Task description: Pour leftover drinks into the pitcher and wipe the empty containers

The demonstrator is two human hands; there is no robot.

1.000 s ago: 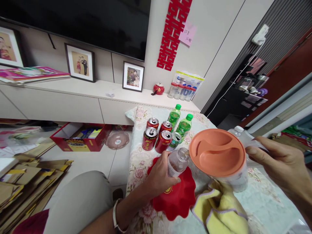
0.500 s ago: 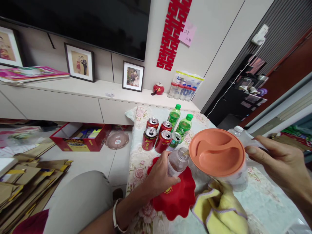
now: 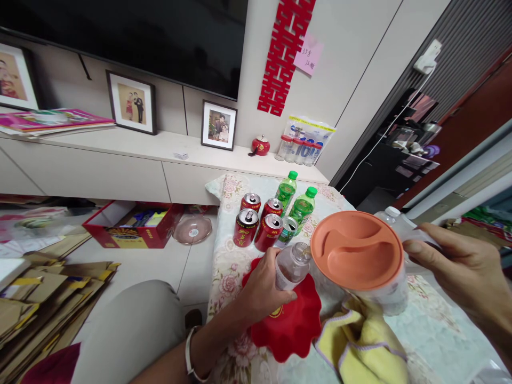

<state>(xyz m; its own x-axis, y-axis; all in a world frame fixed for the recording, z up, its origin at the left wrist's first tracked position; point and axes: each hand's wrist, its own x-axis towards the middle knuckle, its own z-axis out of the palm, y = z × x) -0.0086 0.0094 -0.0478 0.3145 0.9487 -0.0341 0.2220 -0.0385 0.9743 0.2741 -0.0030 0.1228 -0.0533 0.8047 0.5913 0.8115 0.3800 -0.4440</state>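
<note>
My left hand [image 3: 260, 290] is wrapped round a clear plastic bottle [image 3: 293, 265] with no cap, held tilted over a red scalloped plate [image 3: 288, 333]. In my right hand [image 3: 460, 261] is the handle of a clear pitcher [image 3: 394, 298] with an orange lid [image 3: 356, 250]. The pitcher leans toward the bottle, its lid edge right at the bottle's mouth. Whether liquid is running between them is hard to make out. A crumpled yellow cloth [image 3: 366, 346] lies below the pitcher, beside the plate.
Several drink cans [image 3: 269, 232] stand behind my left hand, with two green-capped bottles [image 3: 303, 209] past them. A white-capped bottle [image 3: 390, 215] is behind the pitcher. The floral tablecloth [image 3: 228, 266] covers the table. A red box [image 3: 132, 237] sits on the floor at left.
</note>
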